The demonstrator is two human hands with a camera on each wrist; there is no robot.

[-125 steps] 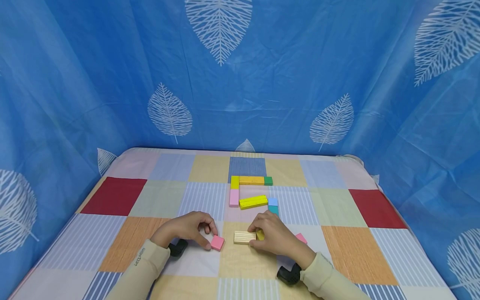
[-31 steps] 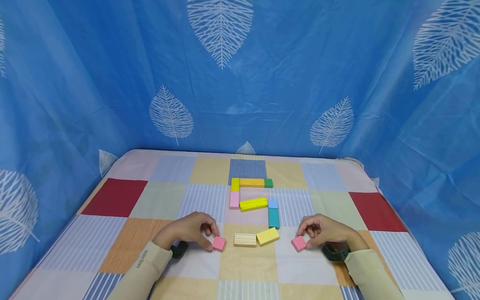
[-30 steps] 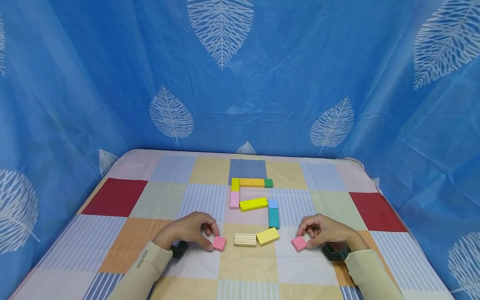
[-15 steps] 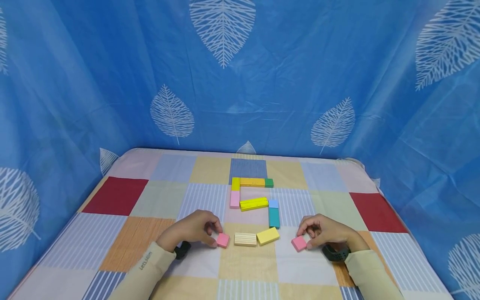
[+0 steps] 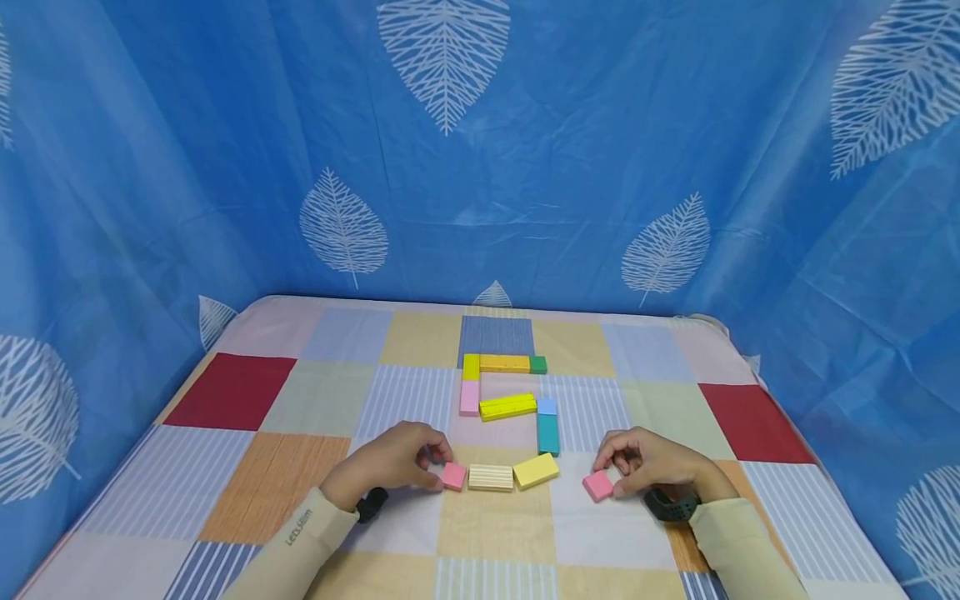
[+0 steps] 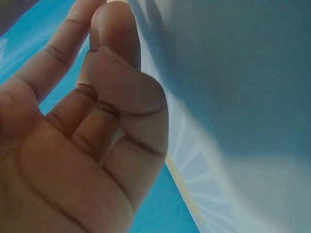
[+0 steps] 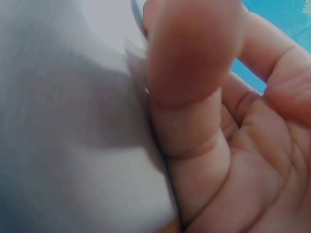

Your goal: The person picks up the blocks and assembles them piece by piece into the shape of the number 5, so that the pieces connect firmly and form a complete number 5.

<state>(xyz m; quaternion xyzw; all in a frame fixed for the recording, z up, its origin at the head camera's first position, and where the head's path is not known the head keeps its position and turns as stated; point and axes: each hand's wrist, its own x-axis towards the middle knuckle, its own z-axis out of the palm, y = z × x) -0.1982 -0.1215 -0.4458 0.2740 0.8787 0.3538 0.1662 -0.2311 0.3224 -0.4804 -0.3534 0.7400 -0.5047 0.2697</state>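
Observation:
My left hand [image 5: 393, 460] pinches a small pink block [image 5: 453, 476] between thumb and finger, flat on the cloth. That block sits right beside the left end of a pale, grooved wooden block [image 5: 491, 477]. A light yellow block [image 5: 537, 471] lies slightly turned at the wooden block's other end. On the right, my right hand [image 5: 648, 460] holds a second pink block [image 5: 597, 485] by its side with thumb and fingers, apart from the row. Both wrist views show curled fingers close to the cloth; neither shows a block.
Farther back lie teal [image 5: 548, 436], light blue [image 5: 547, 407], bright yellow [image 5: 507, 407], light pink [image 5: 469, 398], yellow [image 5: 471, 367], orange [image 5: 505, 363] and green [image 5: 537, 364] blocks in a winding line. A patchwork cloth [image 5: 495, 533] covers the table; blue curtains [image 5: 525, 167] surround it.
Over the last second my left hand has slid its pink block rightward, up to the wooden block. Earlier, my right hand left the light yellow block for the right pink one; it has since stayed still.

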